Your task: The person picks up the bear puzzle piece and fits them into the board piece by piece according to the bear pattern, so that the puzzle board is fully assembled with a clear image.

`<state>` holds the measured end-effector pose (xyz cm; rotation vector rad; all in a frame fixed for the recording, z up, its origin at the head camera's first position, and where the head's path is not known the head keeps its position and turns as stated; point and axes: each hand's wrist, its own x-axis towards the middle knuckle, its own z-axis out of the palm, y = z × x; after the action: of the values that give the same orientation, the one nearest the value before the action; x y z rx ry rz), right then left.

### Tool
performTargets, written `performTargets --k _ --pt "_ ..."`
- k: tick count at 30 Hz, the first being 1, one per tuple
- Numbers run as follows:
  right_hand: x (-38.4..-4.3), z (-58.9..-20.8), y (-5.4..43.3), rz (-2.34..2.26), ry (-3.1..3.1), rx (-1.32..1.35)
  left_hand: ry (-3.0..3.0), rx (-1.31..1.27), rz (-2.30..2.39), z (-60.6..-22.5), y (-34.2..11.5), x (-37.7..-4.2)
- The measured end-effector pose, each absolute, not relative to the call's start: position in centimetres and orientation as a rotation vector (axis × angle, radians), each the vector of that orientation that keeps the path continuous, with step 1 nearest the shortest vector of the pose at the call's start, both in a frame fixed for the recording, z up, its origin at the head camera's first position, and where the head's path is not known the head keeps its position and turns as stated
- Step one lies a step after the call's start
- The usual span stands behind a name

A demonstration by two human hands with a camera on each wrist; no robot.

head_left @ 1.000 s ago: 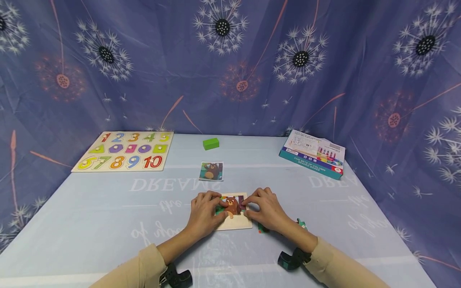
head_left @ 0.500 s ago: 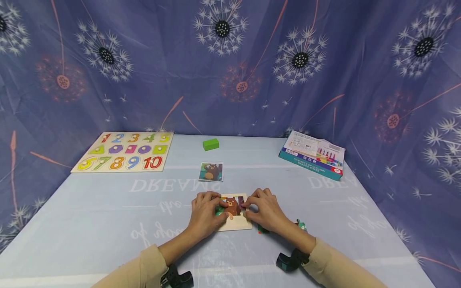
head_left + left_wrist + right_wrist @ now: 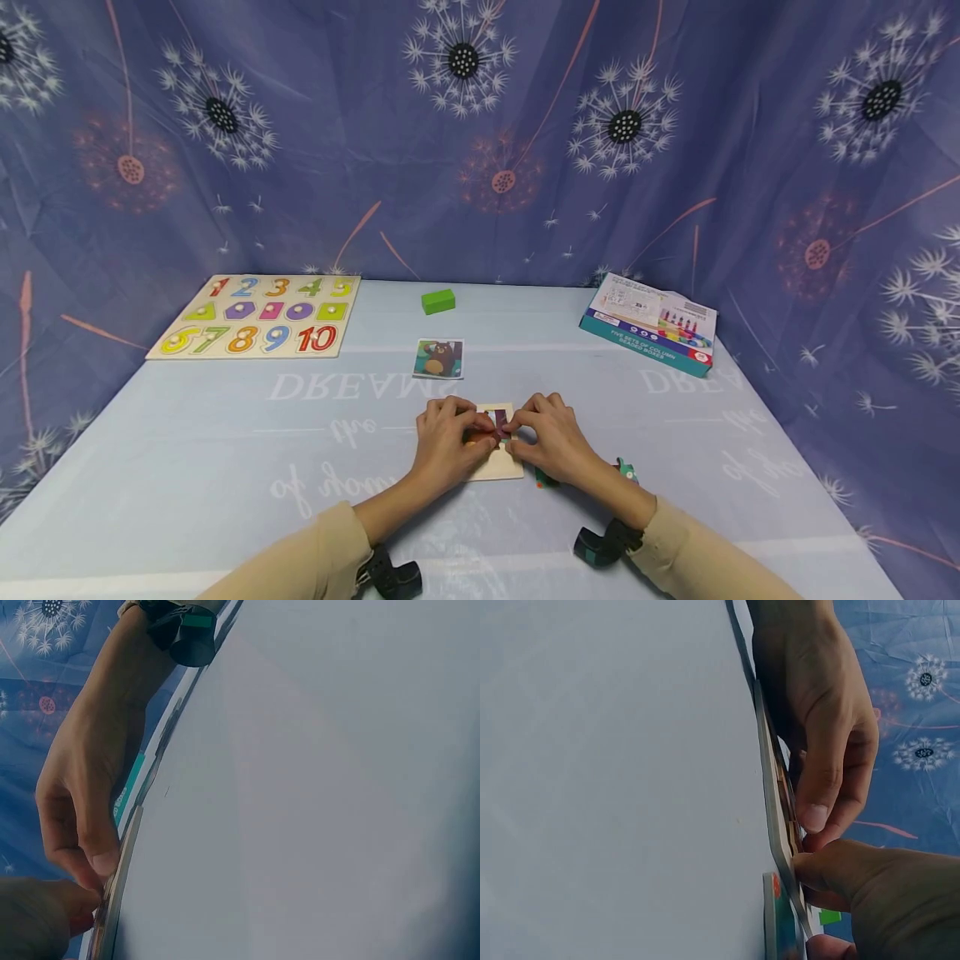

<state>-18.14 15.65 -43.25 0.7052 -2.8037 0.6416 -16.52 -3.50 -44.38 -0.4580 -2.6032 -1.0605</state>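
Note:
On the table lies a small wooden puzzle board (image 3: 497,468) with a bear picture, its upper left hidden by fingers. My left hand (image 3: 444,442) reaches over it, thumb and index finger pinching at a puzzle piece near its middle. From the right, my right hand (image 3: 553,435) pinches a dark purple puzzle piece (image 3: 501,419) along the board's right side. The fingertips of both hands nearly meet there. In the right wrist view the board's edge (image 3: 769,761) appears side-on, with fingers on its face. A green loose piece (image 3: 545,478) lies partly under my right forearm.
A bear picture card (image 3: 438,359) lies beyond the board, with a green block (image 3: 438,302) farther back. At the back left is a number-and-shape board (image 3: 258,317); a boxed set (image 3: 651,321) sits back right. Another green piece (image 3: 627,470) shows beside the right forearm.
My left hand has slid right across the puzzle board, covering the bear's face and nearing my right fingers. My right hand has stayed almost in place.

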Motion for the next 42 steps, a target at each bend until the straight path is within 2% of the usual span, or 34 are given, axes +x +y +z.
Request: performTargets --k 15,29,42 --pt "-18.0 -43.3 15.7 0.654 -2.784 0.717 -2.614 -0.491 -0.924 -44.6 -3.3 -16.4" --pt "-18.0 -43.2 15.6 0.664 -2.817 0.692 -2.605 -0.472 -0.999 -44.6 -3.4 -16.5" --pt "-18.1 -43.2 15.7 0.661 -2.82 0.696 -2.697 -0.521 -1.119 -43.2 -7.1 -15.5"
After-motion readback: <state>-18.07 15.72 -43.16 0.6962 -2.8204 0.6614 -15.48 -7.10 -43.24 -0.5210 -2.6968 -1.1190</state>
